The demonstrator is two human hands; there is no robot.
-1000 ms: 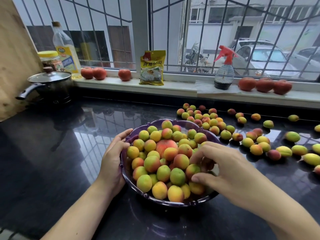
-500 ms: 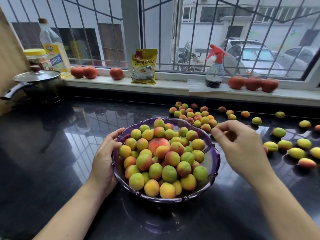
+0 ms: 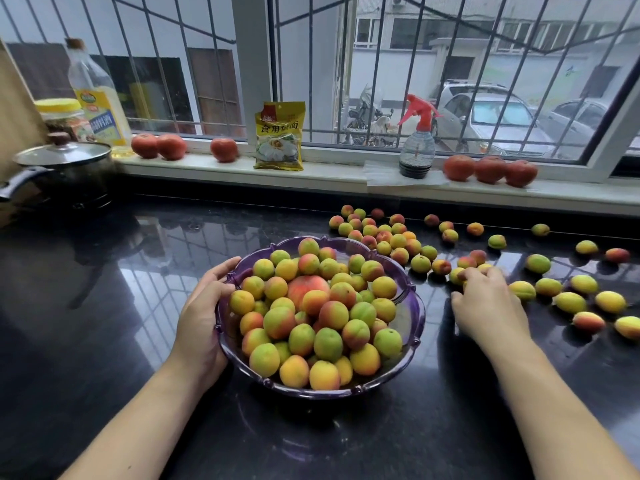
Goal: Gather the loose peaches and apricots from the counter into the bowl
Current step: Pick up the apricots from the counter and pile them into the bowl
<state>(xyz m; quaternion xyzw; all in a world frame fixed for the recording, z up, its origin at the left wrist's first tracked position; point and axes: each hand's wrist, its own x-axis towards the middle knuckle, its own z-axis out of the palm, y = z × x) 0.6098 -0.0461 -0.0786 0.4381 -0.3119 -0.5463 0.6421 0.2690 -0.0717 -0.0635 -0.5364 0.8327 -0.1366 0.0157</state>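
Observation:
A purple glass bowl (image 3: 414,308) stands on the black counter, heaped with apricots and one bigger pink peach (image 3: 304,287). My left hand (image 3: 204,317) grips the bowl's left rim, fingers curled over the edge. My right hand (image 3: 488,306) lies on the counter just right of the bowl. Its fingers curl over a few loose apricots (image 3: 458,276), and its fingertips are blurred. A dense cluster of loose apricots (image 3: 377,233) lies behind the bowl. More loose fruit (image 3: 568,301) is scattered to the right.
A lidded black pot (image 3: 62,168) stands at the back left, beside an oil bottle (image 3: 98,98) and a jar. On the window sill are tomatoes (image 3: 490,169), a yellow packet (image 3: 280,136) and a spray bottle (image 3: 417,140). Bare glossy counter (image 3: 104,306) lies left of the bowl.
My right hand left the bowl, swung right past its rim and came down onto the loose apricots on the counter. My left hand stayed on the bowl's rim.

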